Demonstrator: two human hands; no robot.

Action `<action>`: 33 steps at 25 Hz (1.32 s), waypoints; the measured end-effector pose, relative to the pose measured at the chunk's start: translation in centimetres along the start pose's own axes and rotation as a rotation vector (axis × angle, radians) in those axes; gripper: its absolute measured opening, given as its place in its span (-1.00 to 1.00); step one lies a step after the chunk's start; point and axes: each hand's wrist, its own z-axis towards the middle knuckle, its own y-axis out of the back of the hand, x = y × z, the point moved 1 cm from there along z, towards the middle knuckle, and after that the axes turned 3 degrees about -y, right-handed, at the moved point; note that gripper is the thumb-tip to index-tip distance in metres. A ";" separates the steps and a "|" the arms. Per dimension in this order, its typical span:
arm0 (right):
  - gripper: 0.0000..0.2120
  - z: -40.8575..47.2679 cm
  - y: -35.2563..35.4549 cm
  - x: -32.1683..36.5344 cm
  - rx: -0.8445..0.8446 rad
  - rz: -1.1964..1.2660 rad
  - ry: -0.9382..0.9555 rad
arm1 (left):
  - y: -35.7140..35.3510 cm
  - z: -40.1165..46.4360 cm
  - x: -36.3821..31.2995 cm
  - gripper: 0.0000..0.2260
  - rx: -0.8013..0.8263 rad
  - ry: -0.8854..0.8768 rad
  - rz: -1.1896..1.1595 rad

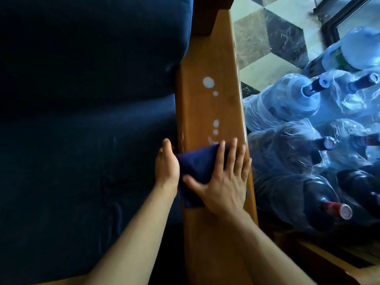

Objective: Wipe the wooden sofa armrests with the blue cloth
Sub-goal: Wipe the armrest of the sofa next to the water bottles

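Observation:
A long wooden armrest (207, 58) runs up the middle of the head view, beside the dark blue sofa cushions (86, 120). White spots (208, 82) of liquid dot its top. The dark blue cloth (197, 163) lies across the armrest near me. My right hand (223, 179) presses flat on the cloth with fingers spread. My left hand (167, 163) grips the cloth's left edge at the armrest's inner side, thumb up.
Several large plastic water bottles (304, 103), some wrapped in clear film, lie on the floor right of the armrest. Patterned marble tiles (265, 25) show beyond them. A dark wooden post (205, 15) rises at the armrest's far end.

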 end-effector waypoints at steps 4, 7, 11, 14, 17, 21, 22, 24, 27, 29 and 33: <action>0.24 13.9 2.1 2.7 -0.026 0.125 -0.181 | -1.7 2.1 -1.9 -0.47 -0.116 -0.085 0.114; 0.09 22.0 3.3 1.3 0.043 0.400 -0.346 | -1.7 3.2 -2.5 -0.44 -0.149 -0.040 0.175; -0.42 22.3 3.4 -2.5 0.124 0.776 -0.323 | -2.2 3.6 -4.3 -0.47 -0.164 -0.078 0.147; -0.26 11.7 2.2 -4.0 0.127 0.683 -0.201 | -3.9 3.9 -5.8 -0.49 -0.217 -0.124 0.191; 0.19 12.5 3.2 -3.0 0.191 0.453 -0.088 | -5.7 5.0 -7.9 -0.52 -0.295 -0.191 0.229; 0.08 29.8 6.0 1.8 0.285 0.708 -0.268 | -6.9 6.4 -9.2 -0.61 -0.374 -0.134 0.246; 0.03 34.1 6.6 3.1 0.285 0.741 -0.318 | -6.9 6.7 -9.0 -0.61 -0.389 -0.115 0.235; -0.04 40.2 7.4 4.9 0.260 0.801 -0.335 | -6.4 7.2 -8.5 -0.60 -0.396 -0.114 0.215; -0.26 44.2 7.5 5.8 0.196 0.889 -0.337 | -6.0 7.9 -9.0 -0.53 -0.375 -0.162 0.166; -0.36 42.5 7.3 5.0 0.104 0.769 -0.248 | -5.7 7.8 -9.4 -0.52 -0.367 -0.197 0.166; -0.24 25.6 3.2 2.5 -0.127 0.217 0.313 | -5.0 7.0 -9.2 -0.52 -0.360 -0.219 0.191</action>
